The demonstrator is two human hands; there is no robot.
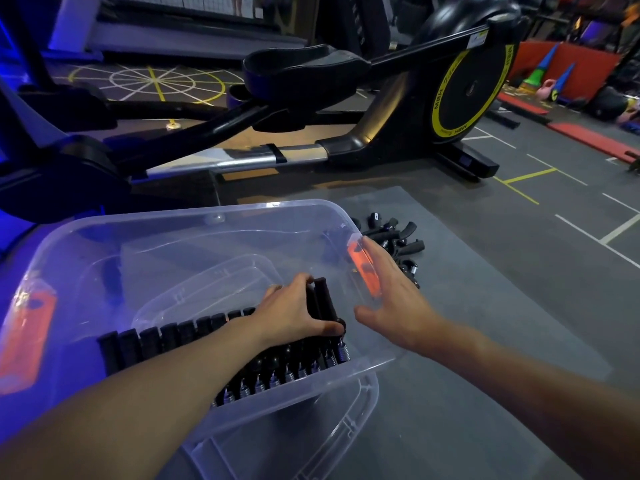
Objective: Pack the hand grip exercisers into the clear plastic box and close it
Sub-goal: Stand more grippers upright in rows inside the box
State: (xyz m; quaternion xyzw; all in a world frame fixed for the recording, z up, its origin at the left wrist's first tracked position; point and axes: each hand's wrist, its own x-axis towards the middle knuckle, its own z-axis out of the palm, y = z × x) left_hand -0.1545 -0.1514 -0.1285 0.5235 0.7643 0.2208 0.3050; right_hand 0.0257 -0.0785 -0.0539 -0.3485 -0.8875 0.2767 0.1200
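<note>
Through the head camera, a loose pile of exercisers [394, 237] lies on the mat just past the right end of the clear plastic box [207, 216], partly hidden behind the box wall and my right hand [391, 292]; my left forearm crosses the near rim and covers the middle of the packed row [166, 337], which runs along the near wall, coil springs towards that wall and handles pointing away; my left hand [294, 313] is inside the box at the right end of the row, fingers and thumb curled round the held exerciser [323, 299], its two handles close together; my right hand is spread, fingers straight and flat against the right orange latch [363, 268] on the end of the box; the left orange latch [27, 337] sits at the other end; a clear lid [346, 427] pokes out from under the near corner of the box; the box is glossy, see-through and round-cornered, the handles matt black and stubby, the springs bright metal; everything sits on a smooth grey mat [485, 306] laid over a dark gym floor [571, 209] marked with white and yellow lines; behind the box stands a black elliptical trainer [460, 84] with a yellow-ringed flywheel and a chrome rail; blue light washes the left side, and red mats and coloured gear lie blurred at the far right.
</note>
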